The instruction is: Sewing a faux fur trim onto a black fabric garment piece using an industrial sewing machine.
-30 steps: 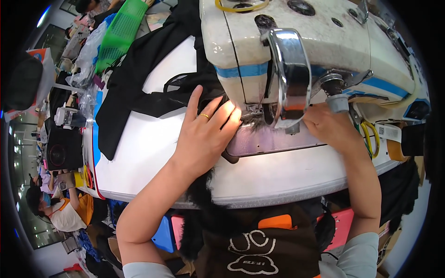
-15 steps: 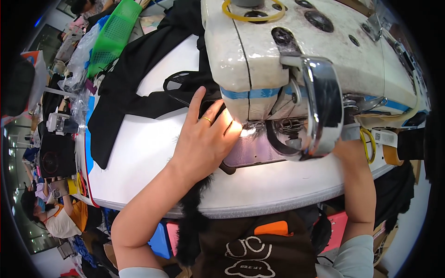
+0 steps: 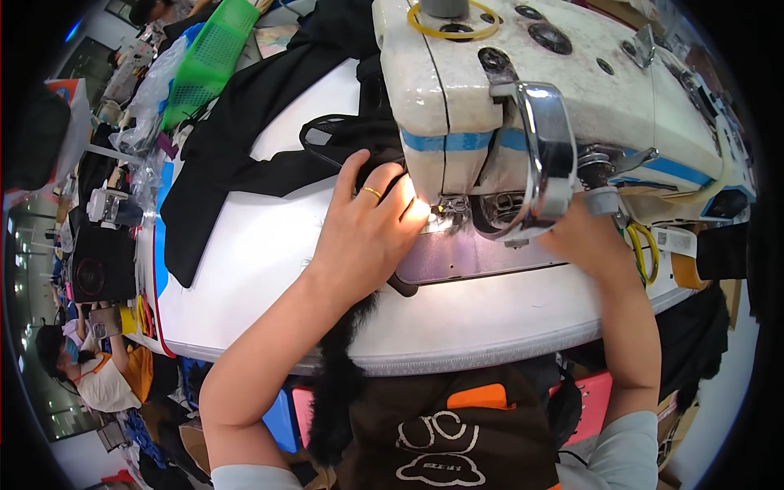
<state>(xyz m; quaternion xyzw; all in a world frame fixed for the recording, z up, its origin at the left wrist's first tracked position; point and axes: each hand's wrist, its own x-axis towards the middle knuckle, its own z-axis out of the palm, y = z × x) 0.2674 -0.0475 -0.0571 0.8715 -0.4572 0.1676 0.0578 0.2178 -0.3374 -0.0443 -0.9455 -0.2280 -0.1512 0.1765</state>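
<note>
My left hand, a ring on one finger, bends over black fabric just left of the needle area of a white sewing machine. Its fingertips are closed on the fabric beside the lit presser foot. From under this hand a black furry strip hangs over the table edge towards my lap. My right hand is at the right end of the metal bed plate, behind the curved chrome part. Its fingertips are hidden there, so I cannot tell whether they grip anything.
More of the black garment spreads over the white table to the left. A green basket and clear plastic bags stand at the far left. Yellow rings and a tape roll lie right. Another person sits far left.
My right hand has moved left and up, showing more beside the chrome part. My left hand stays on the fabric by the presser foot. The whole view has shifted slightly.
</note>
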